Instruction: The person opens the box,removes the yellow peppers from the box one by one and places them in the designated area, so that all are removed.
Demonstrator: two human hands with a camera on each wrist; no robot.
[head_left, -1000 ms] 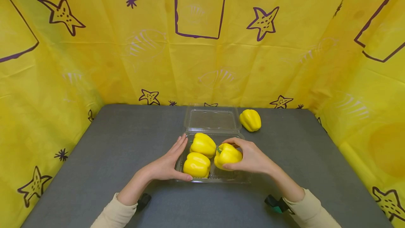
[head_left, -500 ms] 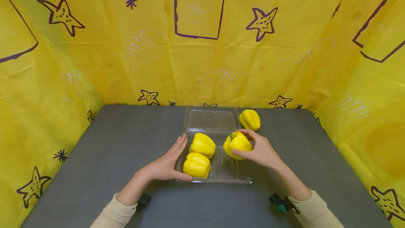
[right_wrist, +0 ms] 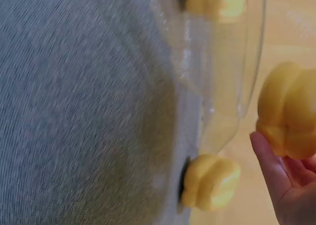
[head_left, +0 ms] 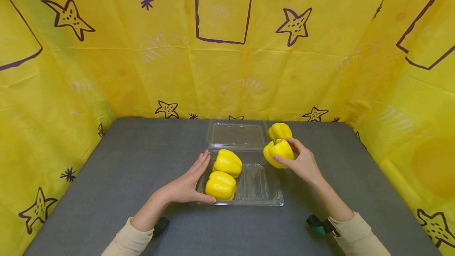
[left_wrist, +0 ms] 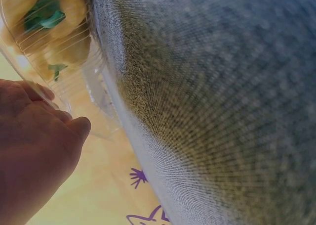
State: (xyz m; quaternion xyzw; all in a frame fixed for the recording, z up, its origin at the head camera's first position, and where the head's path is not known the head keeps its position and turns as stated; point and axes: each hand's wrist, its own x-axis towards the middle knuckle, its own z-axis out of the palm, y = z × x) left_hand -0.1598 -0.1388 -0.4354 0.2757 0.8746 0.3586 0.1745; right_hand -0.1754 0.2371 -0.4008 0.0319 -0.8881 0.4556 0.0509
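Observation:
My right hand point(head_left: 303, 164) grips a yellow bell pepper point(head_left: 279, 153) with a green stem, held up over the right rim of a clear plastic clamshell container point(head_left: 250, 181). The right wrist view also has this pepper point(right_wrist: 289, 109), thumb and fingers around its lower side. My left hand point(head_left: 186, 183) rests against the container's left side, fingers extended along the wall and thumb at the front rim. Two yellow bell peppers lie in the container's left half, a rear one point(head_left: 228, 163) and a front one point(head_left: 220, 185). In the left wrist view, my left hand point(left_wrist: 39, 141) touches the clear wall.
Another yellow bell pepper point(head_left: 280, 130) lies on the grey table point(head_left: 142, 149) behind the held one, partly covered by it. The container's lid point(head_left: 237, 133) is folded back toward the rear edge. A yellow patterned cloth point(head_left: 227, 66) hangs around the table.
My right hand has lifted the bell pepper out of the container's right half and carried it rightward and back to the right rim. My left hand has stayed in place.

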